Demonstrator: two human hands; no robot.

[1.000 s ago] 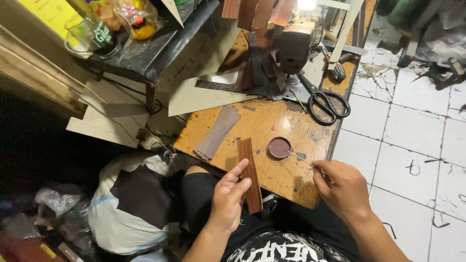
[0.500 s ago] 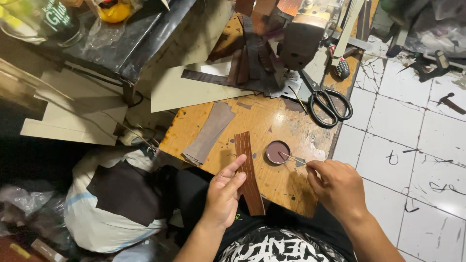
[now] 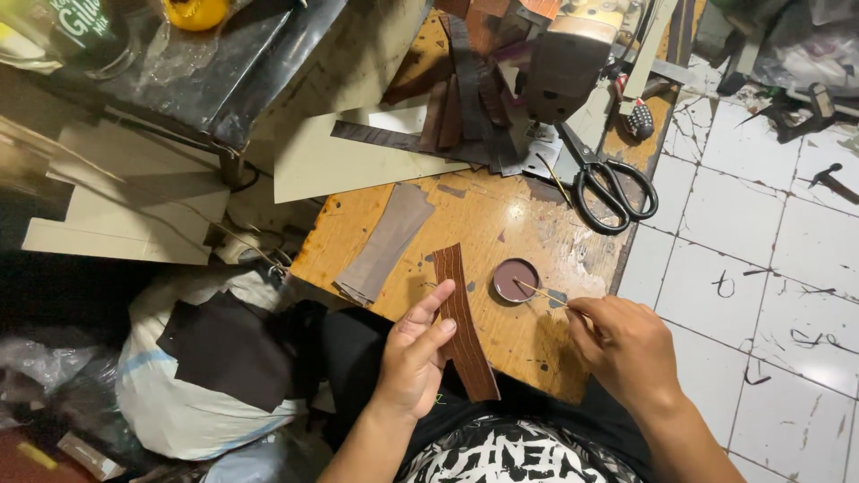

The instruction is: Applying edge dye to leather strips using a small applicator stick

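A long brown textured leather strip (image 3: 463, 319) lies on the wooden worktable (image 3: 501, 224), and my left hand (image 3: 413, 358) presses on it with flat fingers. My right hand (image 3: 625, 347) pinches a thin stick (image 3: 535, 292) whose tip dips into a small round tin of brown paste (image 3: 516, 279) just right of the strip.
A grey-brown leather piece (image 3: 385, 243) lies to the left of the strip. Black-handled scissors (image 3: 601, 182), a sewing machine (image 3: 564, 63) and dark leather strips (image 3: 456, 98) fill the table's far end. A stuffed white bag (image 3: 192, 376) sits left; white floor tiles (image 3: 769, 268) lie right.
The view has shifted closer to the table. My hands keep the same hold on the strip and the stick, and the stick's tip stays at the tin.
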